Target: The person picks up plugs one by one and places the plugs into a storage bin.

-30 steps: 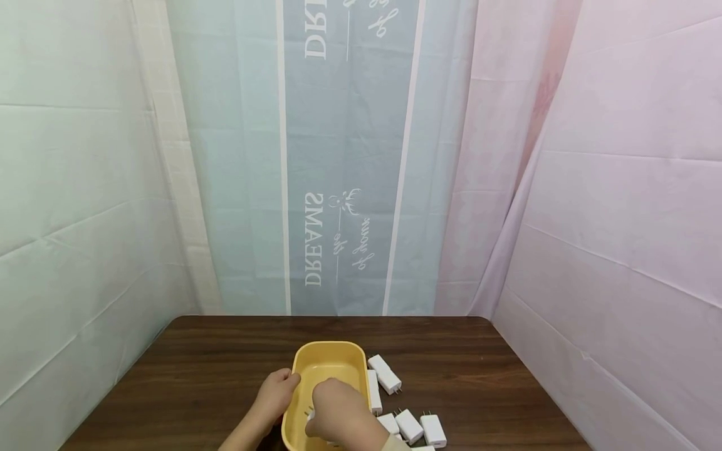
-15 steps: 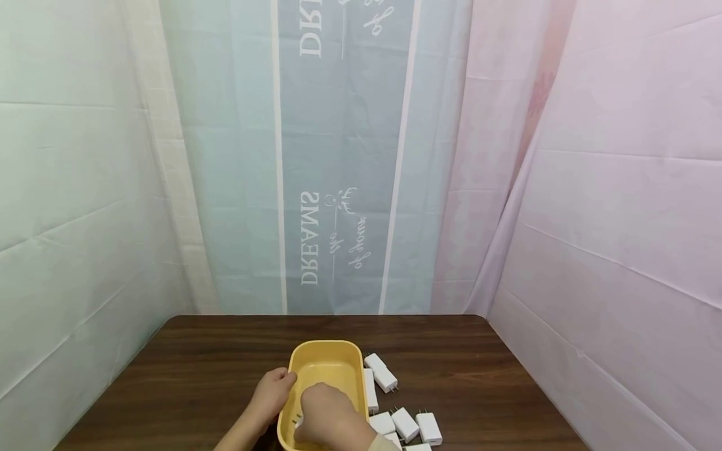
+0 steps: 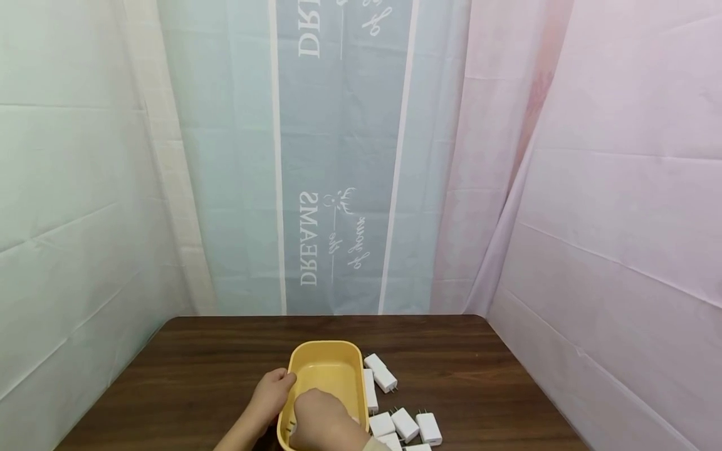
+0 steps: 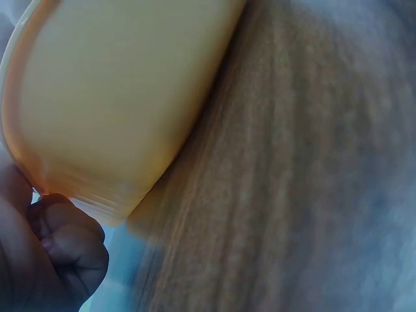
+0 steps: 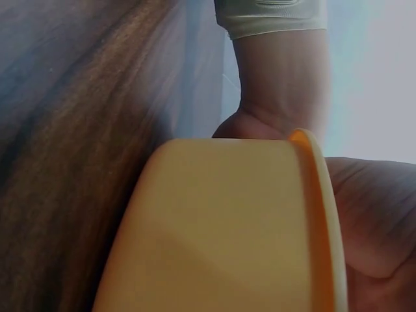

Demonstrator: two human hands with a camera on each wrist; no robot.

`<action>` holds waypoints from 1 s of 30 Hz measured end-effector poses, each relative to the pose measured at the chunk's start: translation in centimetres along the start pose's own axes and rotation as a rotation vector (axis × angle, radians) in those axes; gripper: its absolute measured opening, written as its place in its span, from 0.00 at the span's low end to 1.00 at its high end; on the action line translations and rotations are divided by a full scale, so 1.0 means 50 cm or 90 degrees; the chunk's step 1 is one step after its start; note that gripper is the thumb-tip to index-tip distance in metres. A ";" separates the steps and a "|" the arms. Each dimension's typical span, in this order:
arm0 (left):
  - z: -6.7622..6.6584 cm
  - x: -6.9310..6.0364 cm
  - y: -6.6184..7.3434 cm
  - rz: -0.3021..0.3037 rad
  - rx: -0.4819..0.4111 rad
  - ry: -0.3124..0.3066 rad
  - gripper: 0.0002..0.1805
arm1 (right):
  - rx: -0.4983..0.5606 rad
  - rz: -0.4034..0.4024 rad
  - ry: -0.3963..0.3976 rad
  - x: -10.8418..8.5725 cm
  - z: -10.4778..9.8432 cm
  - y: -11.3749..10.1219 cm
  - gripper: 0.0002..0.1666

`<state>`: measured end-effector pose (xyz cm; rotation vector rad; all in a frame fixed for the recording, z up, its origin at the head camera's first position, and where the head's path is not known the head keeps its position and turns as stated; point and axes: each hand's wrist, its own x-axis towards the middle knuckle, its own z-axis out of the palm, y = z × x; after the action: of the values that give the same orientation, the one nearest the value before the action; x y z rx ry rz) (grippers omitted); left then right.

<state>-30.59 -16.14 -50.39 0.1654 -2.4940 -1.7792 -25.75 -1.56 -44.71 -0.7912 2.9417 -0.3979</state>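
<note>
A yellow plastic bin (image 3: 327, 354) stands on the table, its near end cut off by the head view's lower edge. My left hand (image 3: 272, 394) grips its left rim, thumb over the edge; in the left wrist view curled fingers (image 4: 71, 240) lie against the outer wall. Down inside the bin is my right hand (image 3: 324, 418), holding a white charger plug (image 3: 291, 431) whose two prongs point out at the left wall. Most of this plug and the right fingertips are hidden. The bin's outer wall (image 5: 221, 221) fills much of the right wrist view.
Several white charger plugs lie loose right of the bin, among them one at the back (image 3: 380, 373), one against the wall (image 3: 370, 391) and one farthest right (image 3: 429, 429). The dark wood table (image 3: 225, 351) ends at a hanging cloth (image 3: 338, 156), with white cloth on both sides.
My right hand has moved left and toward the near end inside the bin, carrying the charger plug to the left wall. The left hand keeps its grip on the rim.
</note>
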 end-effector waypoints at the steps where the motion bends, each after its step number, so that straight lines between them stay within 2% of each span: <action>1: 0.000 0.000 0.000 -0.001 -0.001 -0.002 0.16 | -0.003 -0.003 -0.001 0.001 0.002 0.001 0.24; 11: -0.003 -0.004 0.002 -0.001 -0.005 -0.003 0.15 | -0.021 -0.016 0.015 0.000 0.007 0.001 0.20; 18: 0.001 -0.003 0.002 0.000 -0.013 -0.010 0.16 | -0.073 -0.021 0.049 -0.006 0.012 0.001 0.18; 24: -0.002 -0.001 0.000 -0.005 -0.007 -0.006 0.16 | -0.079 -0.029 0.040 -0.004 0.013 0.001 0.17; 30: -0.001 -0.003 0.002 0.000 -0.024 -0.006 0.15 | -0.083 -0.035 0.045 -0.003 0.012 0.001 0.17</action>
<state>-30.46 -16.14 -50.29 0.1558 -2.4650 -1.8293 -25.55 -1.59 -45.28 -0.8928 3.0427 -0.2446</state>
